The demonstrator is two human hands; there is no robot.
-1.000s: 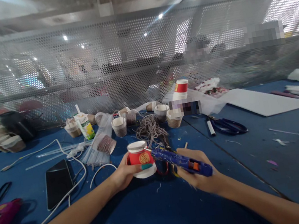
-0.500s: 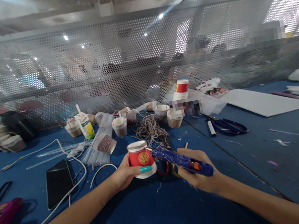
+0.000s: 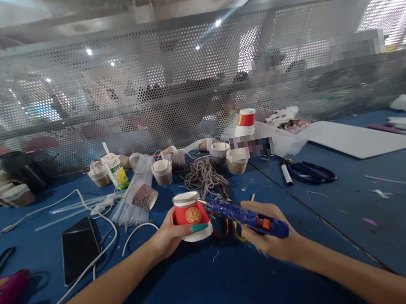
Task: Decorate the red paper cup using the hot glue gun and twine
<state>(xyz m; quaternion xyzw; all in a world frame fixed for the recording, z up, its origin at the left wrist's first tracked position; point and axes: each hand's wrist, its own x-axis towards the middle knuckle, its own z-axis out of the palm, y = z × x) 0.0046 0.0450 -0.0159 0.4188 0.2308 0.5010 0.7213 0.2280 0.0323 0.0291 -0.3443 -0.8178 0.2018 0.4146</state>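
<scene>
My left hand (image 3: 170, 232) is wrapped round a red and white paper cup (image 3: 189, 212) with a gold emblem, its thumb lying across the front. A strip of grey cord runs along the cup's rim. In my right hand (image 3: 269, 229) is a blue glue gun (image 3: 237, 212), its nozzle pointing left at the upper right side of the cup; I cannot tell whether it touches. Beyond the cup lies a tangled heap of grey-brown cord (image 3: 205, 176). Small scissors with red and yellow handles (image 3: 221, 227) lie partly hidden behind the glue gun.
Several cord-wrapped cups (image 3: 162, 172) stand along the back, near a drink carton (image 3: 115, 171). On the left lie a phone (image 3: 79, 250), a white cable (image 3: 113, 236) and a magenta tool (image 3: 6, 296). Dark-handled scissors (image 3: 311, 172) and white sheets (image 3: 365, 136) lie right. A perforated screen (image 3: 175, 83) closes the back.
Almost nothing differs. Both hands, the cup and the glue gun hold nearly the same positions, with only a very slight shift of the view.
</scene>
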